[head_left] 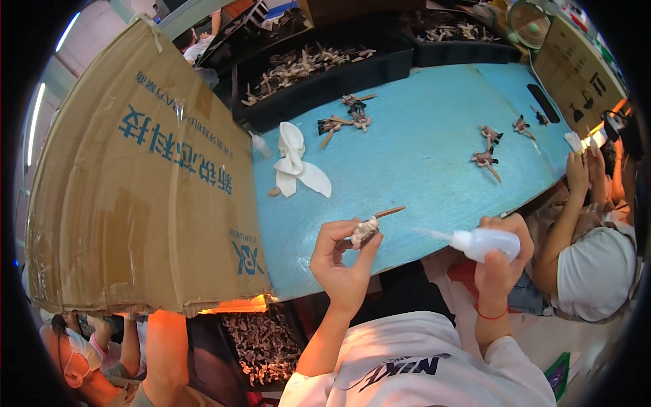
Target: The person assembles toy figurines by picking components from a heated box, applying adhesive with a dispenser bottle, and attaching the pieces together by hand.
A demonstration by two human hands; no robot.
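Above the near edge of the blue tabletop [400,163], my left hand [344,271] pinches a small cream-and-brown figurine [365,232] with thumb and fingers. A thin brown stick-like part [391,211] juts from it to the right. My right hand [500,268] is closed round a whitish squeeze bottle [485,244], tilted on its side. Its thin nozzle points left toward the figurine, with a gap between them. Farther off lie more small figurines, some at the back [359,119] and others to the right [485,159].
A tall cardboard sheet [135,183] walls off the left side. Near it lie a white cloth [291,152] and a small bottle [260,145]. Black bins of parts [325,88] line the back. A co-worker [590,264] sits at the right; another person [88,359] is lower left.
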